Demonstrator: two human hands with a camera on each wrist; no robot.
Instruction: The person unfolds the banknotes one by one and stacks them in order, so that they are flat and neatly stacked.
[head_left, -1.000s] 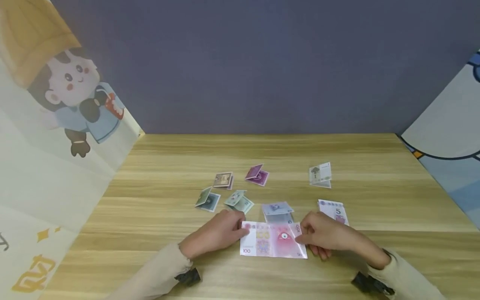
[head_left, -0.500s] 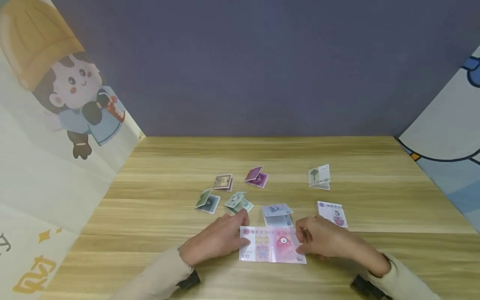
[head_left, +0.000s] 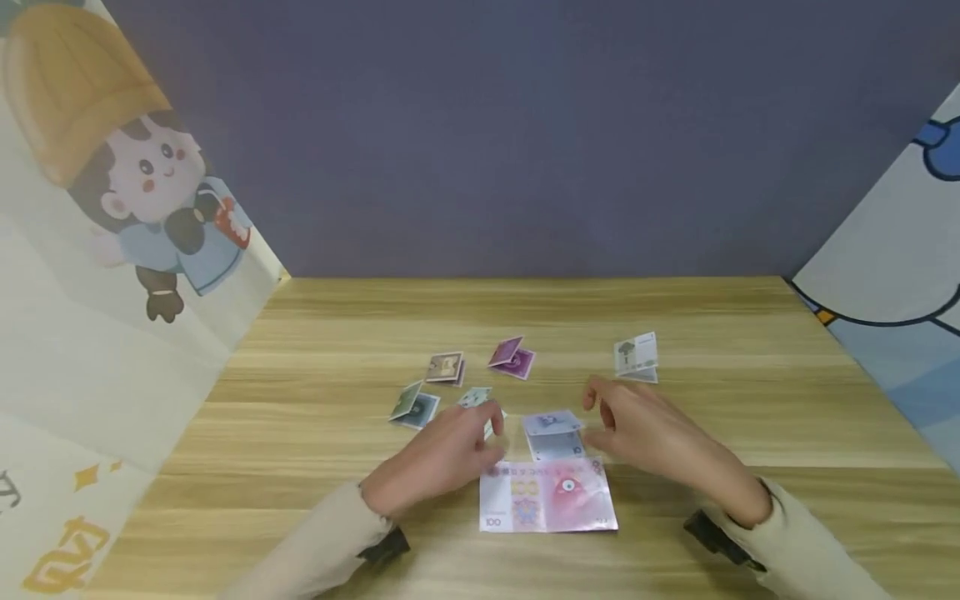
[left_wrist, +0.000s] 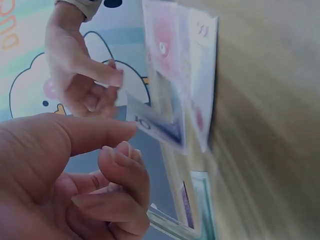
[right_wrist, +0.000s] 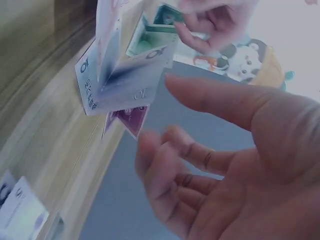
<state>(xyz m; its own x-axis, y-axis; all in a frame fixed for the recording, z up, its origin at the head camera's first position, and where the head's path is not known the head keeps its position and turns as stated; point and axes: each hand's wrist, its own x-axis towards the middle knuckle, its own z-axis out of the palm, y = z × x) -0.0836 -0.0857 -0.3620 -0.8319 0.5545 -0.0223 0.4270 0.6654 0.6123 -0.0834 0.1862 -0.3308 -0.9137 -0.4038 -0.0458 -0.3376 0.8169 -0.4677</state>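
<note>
A pink play banknote (head_left: 547, 496) marked 100, with a crease down its middle, lies on the table before me. Just behind it stands a folded blue note (head_left: 555, 435) marked 10. My left hand (head_left: 444, 457) is over the pink note's left end and partly covers a folded green note (head_left: 476, 396); its fingers are loosely bent around nothing. To the right of the blue note hovers my right hand (head_left: 651, 429), thumb and fingers apart, holding nothing, as the right wrist view confirms. The note marked 5 is hidden behind this hand in the head view.
Further back are a folded brown note (head_left: 446, 367), a folded purple note (head_left: 513, 358) and a dark green one (head_left: 415, 406). A folded pale note (head_left: 636, 357) marked 1 stands at the back right. A dark panel (head_left: 525, 142) rises behind the wooden table (head_left: 300, 500).
Both hands have let go of the pink note, which now lies on the table. The right hand has moved up and away from it; the left hand has lifted slightly.
</note>
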